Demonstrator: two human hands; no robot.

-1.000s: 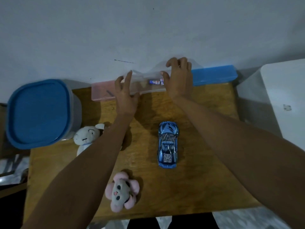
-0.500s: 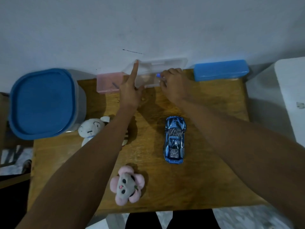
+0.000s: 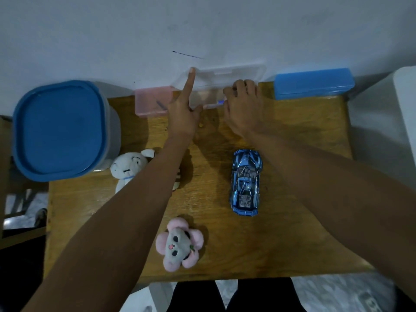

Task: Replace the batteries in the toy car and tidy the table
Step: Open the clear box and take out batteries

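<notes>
A blue toy car (image 3: 245, 182) is seen on the wooden bench (image 3: 304, 221), a little right of the middle. It is shiny, with light and dark blue stripes on the front and silver bars over the top. Its nose is pointed toward the wall (image 3: 202, 30). It is not touched by either hand.

At the back of the bench, a clear box (image 3: 211, 95) is lying against the wall with its clear lid (image 3: 231, 74) tipped up. The lid is held up by the first finger of the left hand (image 3: 183, 113), which is stretched out straight; the thumb is rested on the front of the box. The right hand (image 3: 242, 106) is curled at the box, and a small blue and white thing (image 3: 221, 102) is pinched in its grip. What this small thing is cannot be told.

A pink box (image 3: 153, 101) is seen just left of the clear box, and a blue case (image 3: 314, 83) well to its right. A big tub with a blue lid (image 3: 59, 129) is at the far left. A white plush toy (image 3: 128, 168) is partly hidden under the left arm. A pink and grey plush toy (image 3: 179, 244) is near the front edge.
</notes>
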